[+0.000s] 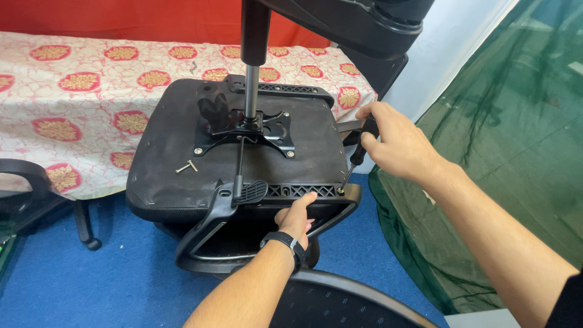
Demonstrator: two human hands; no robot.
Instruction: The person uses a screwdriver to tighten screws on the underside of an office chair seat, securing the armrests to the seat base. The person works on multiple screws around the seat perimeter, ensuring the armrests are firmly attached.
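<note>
An office chair lies upside down, its black seat underside facing up with a metal mechanism plate and gas cylinder rising from it. My right hand grips a black-handled screwdriver, its tip set at a screw in the near right corner of the armrest bracket. My left hand, with a black wristband, holds the black armrest frame from below the bracket. Two loose screws rest on the seat underside.
A bed with a floral patterned sheet stands behind the chair. A green sheet covers something on the right. Another chair's base is at the left on blue carpet, and a mesh chair back sits at the bottom edge.
</note>
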